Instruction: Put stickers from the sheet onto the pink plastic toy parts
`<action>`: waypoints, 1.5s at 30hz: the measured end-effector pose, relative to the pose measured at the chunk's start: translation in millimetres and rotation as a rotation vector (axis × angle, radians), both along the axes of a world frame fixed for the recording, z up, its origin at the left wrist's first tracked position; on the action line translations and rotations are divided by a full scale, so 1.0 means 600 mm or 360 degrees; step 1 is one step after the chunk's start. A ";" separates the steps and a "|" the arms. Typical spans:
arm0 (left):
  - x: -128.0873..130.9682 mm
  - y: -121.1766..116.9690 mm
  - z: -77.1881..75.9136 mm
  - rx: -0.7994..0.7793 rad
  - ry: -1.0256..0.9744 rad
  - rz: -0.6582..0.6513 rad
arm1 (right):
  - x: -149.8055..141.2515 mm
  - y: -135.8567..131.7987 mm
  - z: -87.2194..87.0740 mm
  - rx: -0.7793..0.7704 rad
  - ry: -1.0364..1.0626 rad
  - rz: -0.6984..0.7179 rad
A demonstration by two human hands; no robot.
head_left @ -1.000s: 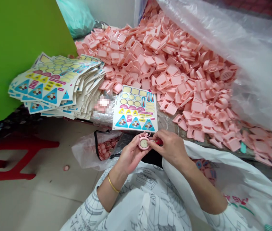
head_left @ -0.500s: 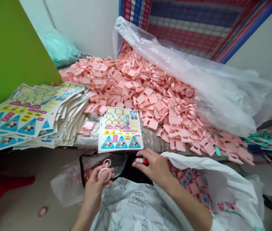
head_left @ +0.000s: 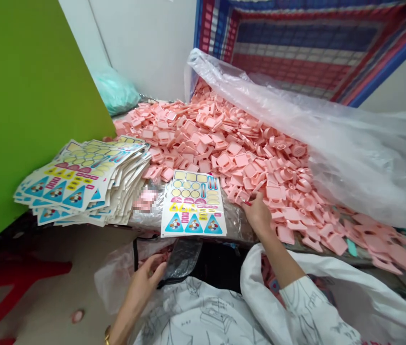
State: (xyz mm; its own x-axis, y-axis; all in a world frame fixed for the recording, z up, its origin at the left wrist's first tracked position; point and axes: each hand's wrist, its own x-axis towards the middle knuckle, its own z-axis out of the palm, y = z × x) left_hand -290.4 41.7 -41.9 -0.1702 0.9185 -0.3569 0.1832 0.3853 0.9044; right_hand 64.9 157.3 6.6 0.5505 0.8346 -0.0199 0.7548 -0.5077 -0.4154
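The person's right hand (head_left: pixel 258 215) rests at the near edge of a heap of pink plastic square-framed pieces (head_left: pixel 220 153). Its fingers (head_left: pixel 252 205) are curled and pinch a small red object (head_left: pixel 248 203), mostly hidden, with pink pieces touching them. The left hand (head_left: pixel 141 282) sits lower, its fingers loosely open and holding nothing, just beside a clear plastic bag with a black rim (head_left: pixel 114 287). Left of the right fingers lies a white sticker sheet with blue triangles (head_left: pixel 193 203), near a fanned stack of matching sheets (head_left: pixel 81 184).
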 end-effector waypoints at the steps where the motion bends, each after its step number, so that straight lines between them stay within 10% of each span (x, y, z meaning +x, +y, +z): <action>1: 0.012 0.007 0.021 0.0016 -0.0066 -0.0110 | 0.003 -0.001 -0.001 0.0013 0.0032 -0.0002; 6: 0.066 0.056 0.088 0.0497 0.0166 -0.0090 | -0.007 -0.021 0.001 0.0135 -0.0072 0.0168; 10: 0.088 0.097 0.072 0.0861 0.0533 -0.0007 | -0.064 -0.045 0.008 0.0015 0.0010 0.0450; 18: 0.093 0.120 0.007 0.0733 0.0744 -0.0285 | -0.144 -0.052 0.004 -0.0066 -0.0020 0.0467; 31: 0.085 0.113 0.024 0.0692 0.0451 -0.0244 | -0.136 -0.020 -0.012 0.0265 0.0217 0.0303; 40: 0.075 0.108 0.012 0.0664 0.0859 -0.0468 | -0.119 -0.026 -0.035 0.0394 0.0744 0.0171; 45: 0.065 0.128 0.043 0.0665 0.0598 -0.0202 | -0.100 -0.039 -0.027 0.0567 0.0844 0.0155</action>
State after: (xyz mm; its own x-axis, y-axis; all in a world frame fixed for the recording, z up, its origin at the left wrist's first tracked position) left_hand -251.5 118.4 -15.9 -0.0946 0.9900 0.1046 0.5431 -0.0368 0.8389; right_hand 4.8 133.8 -9.7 0.4634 0.8859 0.0187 0.4361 -0.2097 -0.8751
